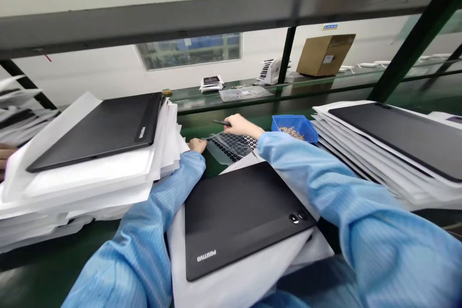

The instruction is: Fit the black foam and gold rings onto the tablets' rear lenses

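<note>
My right hand [238, 125] is closed around a thin dark pen-like tool [221, 122], which points left; its exact kind is unclear. Below it lies a clear sheet with rows of black rings [234, 146]. At the sheet's left edge my left hand [197, 145] has its fingers curled and seems to pinch the edge. Between my forearms a black tablet [245, 216], back up with a camera bump and the word POSITIVO, rests tilted on white wrapping sheets [231, 284].
Stacks of wrapped tablets stand at left [97, 130] and right [400, 137]. A blue bin [295, 127] holds small brass-coloured pieces. Overhead runs a shelf beam [231, 5]. A cardboard box [325, 55] sits on the far bench. Another person's hand [5, 154] shows at the left edge.
</note>
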Motion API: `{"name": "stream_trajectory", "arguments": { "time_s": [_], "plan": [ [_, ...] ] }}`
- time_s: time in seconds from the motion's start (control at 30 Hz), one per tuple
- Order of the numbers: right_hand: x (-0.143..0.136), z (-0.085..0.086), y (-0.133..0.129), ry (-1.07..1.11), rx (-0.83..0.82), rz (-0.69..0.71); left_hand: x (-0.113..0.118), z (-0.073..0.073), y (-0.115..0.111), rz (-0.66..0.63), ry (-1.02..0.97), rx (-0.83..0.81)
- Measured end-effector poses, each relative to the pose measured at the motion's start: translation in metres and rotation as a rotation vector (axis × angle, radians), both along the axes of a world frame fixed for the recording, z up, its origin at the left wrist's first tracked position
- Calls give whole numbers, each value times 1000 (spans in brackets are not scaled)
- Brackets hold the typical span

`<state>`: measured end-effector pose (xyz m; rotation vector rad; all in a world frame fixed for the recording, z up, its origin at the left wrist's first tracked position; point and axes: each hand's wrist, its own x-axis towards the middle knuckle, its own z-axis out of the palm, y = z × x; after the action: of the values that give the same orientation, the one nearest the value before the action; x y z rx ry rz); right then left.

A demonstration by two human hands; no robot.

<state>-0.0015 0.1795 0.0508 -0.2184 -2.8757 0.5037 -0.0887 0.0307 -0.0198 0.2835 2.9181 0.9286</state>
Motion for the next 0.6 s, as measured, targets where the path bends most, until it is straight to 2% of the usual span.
{"name": "stream_trajectory", "arguments": {
  "time_s": [0.1,0.2,0.33,0.6],
  "plan": [
    [-30,-17,-32,-76,-7,31,3,2,0,-21,-25,16],
    [-48,-34,-46,-94,-18,-2,5,3,0,-39,-31,52],
    [-55,-47,-44,-97,-28,-61,4,2,3,-53,-33,107],
    [-55,-53,-41,-101,-29,-93,-3,-5,5,-79,-22,144]
  ]
}}
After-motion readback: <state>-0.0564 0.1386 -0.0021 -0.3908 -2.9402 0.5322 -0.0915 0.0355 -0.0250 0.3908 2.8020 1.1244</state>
